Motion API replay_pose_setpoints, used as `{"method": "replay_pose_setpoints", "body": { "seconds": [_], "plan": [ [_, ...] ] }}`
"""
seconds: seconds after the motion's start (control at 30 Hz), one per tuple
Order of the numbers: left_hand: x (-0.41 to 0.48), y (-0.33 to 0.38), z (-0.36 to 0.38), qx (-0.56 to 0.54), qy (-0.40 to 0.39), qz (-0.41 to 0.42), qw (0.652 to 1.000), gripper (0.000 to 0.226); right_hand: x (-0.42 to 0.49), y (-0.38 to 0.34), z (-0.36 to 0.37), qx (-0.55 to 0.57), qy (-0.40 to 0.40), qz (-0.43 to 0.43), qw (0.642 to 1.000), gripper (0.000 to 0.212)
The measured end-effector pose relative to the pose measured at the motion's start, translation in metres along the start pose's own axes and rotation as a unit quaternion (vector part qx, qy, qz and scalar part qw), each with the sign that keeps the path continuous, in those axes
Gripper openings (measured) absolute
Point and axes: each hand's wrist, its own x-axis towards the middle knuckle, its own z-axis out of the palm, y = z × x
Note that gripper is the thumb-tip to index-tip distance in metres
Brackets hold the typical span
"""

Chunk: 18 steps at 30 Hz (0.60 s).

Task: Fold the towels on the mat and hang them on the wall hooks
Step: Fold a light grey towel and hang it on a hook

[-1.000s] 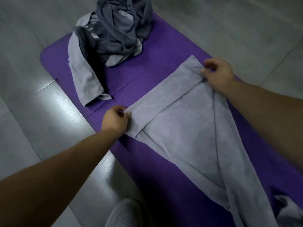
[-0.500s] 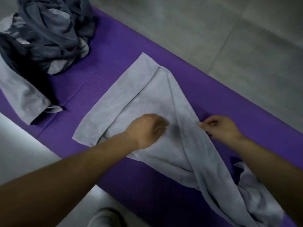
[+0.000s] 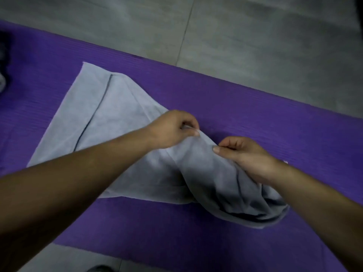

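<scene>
A light grey towel [image 3: 110,114] lies across the purple mat [image 3: 255,114]. Its left part is flat with one end folded over; its right part is bunched into a loose roll near the mat's middle. My left hand [image 3: 172,130] pinches the towel's far edge between thumb and fingers. My right hand [image 3: 243,154] pinches the same raised edge a short way to the right, just above the bunched part. Both forearms reach in from the bottom corners. No wall hooks are in view.
Grey tiled floor [image 3: 255,36] lies beyond the mat's far edge and at the near left corner. A dark cloth [image 3: 3,55] shows at the left border. A shoe tip [image 3: 100,268] peeks in at the bottom edge.
My view has swung right, so the pile of dark towels has left the frame. Both hands moved from the folded end to the towel's far edge and now pinch it there.
</scene>
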Motion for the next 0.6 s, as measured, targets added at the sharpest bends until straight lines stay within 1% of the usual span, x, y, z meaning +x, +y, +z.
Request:
{"method": "replay_pose_setpoints", "body": {
  "seconds": [0.07, 0.1, 0.17, 0.23, 0.27, 0.3, 0.33, 0.37, 0.4, 0.43, 0.47, 0.5, 0.53, 0.57, 0.6],
  "plan": [
    [0.006, -0.002, -0.013, -0.053, 0.029, -0.035, 0.998, 0.004, -0.012, 0.003, -0.015, -0.017, -0.024, 0.016, 0.999, 0.024],
    [0.008, -0.004, -0.020, -0.061, 0.045, -0.050, 0.996, 0.006, -0.019, 0.004, -0.025, -0.042, -0.034, 0.020, 0.998, 0.028],
    [0.011, -0.008, -0.033, -0.041, 0.086, -0.086, 0.992, 0.009, -0.029, 0.008, -0.049, -0.077, -0.045, 0.026, 0.996, 0.035],
    [0.012, -0.011, -0.045, 0.015, 0.101, -0.138, 0.985, 0.010, -0.038, 0.011, -0.076, -0.081, -0.056, 0.028, 0.995, 0.031],
    [0.013, -0.009, -0.048, 0.054, 0.088, -0.165, 0.981, 0.010, -0.041, 0.011, -0.087, -0.081, -0.061, 0.027, 0.994, 0.030],
    [0.014, -0.004, -0.048, 0.123, 0.059, -0.186, 0.973, 0.009, -0.043, 0.012, -0.098, -0.082, -0.064, 0.019, 0.994, 0.033],
    [0.015, 0.007, -0.044, 0.226, 0.019, -0.190, 0.955, 0.005, -0.046, 0.014, -0.106, -0.080, -0.065, 0.002, 0.995, 0.041],
    [0.016, 0.023, -0.036, 0.328, -0.022, -0.174, 0.928, 0.007, -0.048, 0.015, -0.111, -0.076, -0.065, -0.018, 0.995, 0.049],
    [0.018, 0.041, -0.023, 0.392, -0.060, -0.137, 0.908, 0.024, -0.050, 0.016, -0.112, -0.066, -0.063, -0.038, 0.995, 0.054],
    [0.020, 0.062, -0.011, 0.396, -0.098, -0.089, 0.908, 0.042, -0.051, 0.015, -0.112, -0.057, -0.064, -0.056, 0.995, 0.053],
    [0.022, 0.085, 0.002, 0.356, -0.141, -0.053, 0.922, 0.056, -0.052, 0.014, -0.111, -0.043, -0.071, -0.068, 0.994, 0.046],
    [0.025, 0.106, 0.014, 0.283, -0.177, -0.034, 0.942, 0.066, -0.053, 0.011, -0.110, -0.030, -0.081, -0.075, 0.993, 0.035],
    [0.030, 0.121, 0.023, 0.203, -0.206, -0.034, 0.957, 0.068, -0.053, 0.009, -0.110, -0.023, -0.091, -0.083, 0.992, 0.026],
    [0.036, 0.132, 0.031, 0.133, -0.221, -0.046, 0.965, 0.061, -0.055, 0.006, -0.110, -0.019, -0.099, -0.092, 0.991, 0.021],
    [0.042, 0.137, 0.036, 0.093, -0.222, -0.056, 0.969, 0.044, -0.056, 0.006, -0.114, -0.020, -0.102, -0.101, 0.989, 0.020]
  ]
}}
